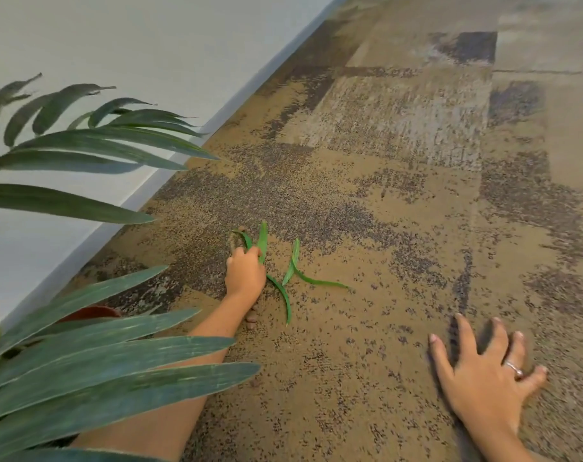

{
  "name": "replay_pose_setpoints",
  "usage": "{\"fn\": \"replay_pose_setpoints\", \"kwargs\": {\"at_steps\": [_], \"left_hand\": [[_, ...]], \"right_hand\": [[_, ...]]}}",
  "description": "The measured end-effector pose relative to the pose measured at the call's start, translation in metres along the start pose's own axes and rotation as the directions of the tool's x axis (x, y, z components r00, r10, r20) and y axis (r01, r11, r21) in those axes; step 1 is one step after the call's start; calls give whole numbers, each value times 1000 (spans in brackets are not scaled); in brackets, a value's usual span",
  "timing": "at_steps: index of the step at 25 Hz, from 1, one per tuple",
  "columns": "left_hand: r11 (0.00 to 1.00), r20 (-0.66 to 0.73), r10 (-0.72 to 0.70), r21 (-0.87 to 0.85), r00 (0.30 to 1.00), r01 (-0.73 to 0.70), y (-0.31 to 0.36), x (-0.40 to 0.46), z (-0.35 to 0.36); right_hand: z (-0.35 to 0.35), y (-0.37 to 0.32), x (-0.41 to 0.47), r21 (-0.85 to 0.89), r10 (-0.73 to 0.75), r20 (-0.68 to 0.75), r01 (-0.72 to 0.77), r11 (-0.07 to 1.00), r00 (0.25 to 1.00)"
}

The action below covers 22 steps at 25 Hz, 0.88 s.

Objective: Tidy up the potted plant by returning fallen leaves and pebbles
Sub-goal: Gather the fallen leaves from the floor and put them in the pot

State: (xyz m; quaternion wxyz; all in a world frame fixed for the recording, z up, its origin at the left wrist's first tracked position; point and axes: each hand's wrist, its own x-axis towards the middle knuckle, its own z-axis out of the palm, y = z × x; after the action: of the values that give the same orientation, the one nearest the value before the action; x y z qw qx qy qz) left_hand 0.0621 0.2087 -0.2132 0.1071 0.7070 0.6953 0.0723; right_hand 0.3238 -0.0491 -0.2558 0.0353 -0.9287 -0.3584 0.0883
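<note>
Patterned carpet (pixel 400 228), left hand (pixel 245 273) fingers curled around fallen leaves (pixel 262 241)

Likely an office corridor: patchwork carpet tiles (pixel 383 155), plain wall (pixel 116 45), potted plant (pixel 83 361).

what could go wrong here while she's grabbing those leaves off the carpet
The left hand grips only some fallen leaves; the loose leaves beside it could get left behind. Small brown pebbles by the wrist blend into the speckled carpet and are easy to miss. The forearm passes under the plant's fronds, so pulling back might knock more off.
</note>
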Motion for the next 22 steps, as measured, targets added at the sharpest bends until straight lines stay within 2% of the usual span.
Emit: {"fn": "replay_pose_setpoints", "kwargs": {"at_steps": [6,8,12,15,22], "left_hand": [[982,10,190,5,982,-190,8,-13,9],[977,9,206,-60,979,-205,14,-21,9],[927,-33,141,-347,989,-143,33,-39,-7],[851,8,134,-514,991,-111,55,-67,-13],[706,175,117,-707,978,42,92,-145,5]], "right_hand": [[1,1,0,-8,-7,-19,7,1000,1000],[2,1,2,-7,-10,-28,10,1000,1000],[3,2,2,-3,-11,-56,11,1000,998],[1,0,1,20,-9,-65,10,1000,998],[-3,3,0,70,-40,-48,43,997,998]]}}
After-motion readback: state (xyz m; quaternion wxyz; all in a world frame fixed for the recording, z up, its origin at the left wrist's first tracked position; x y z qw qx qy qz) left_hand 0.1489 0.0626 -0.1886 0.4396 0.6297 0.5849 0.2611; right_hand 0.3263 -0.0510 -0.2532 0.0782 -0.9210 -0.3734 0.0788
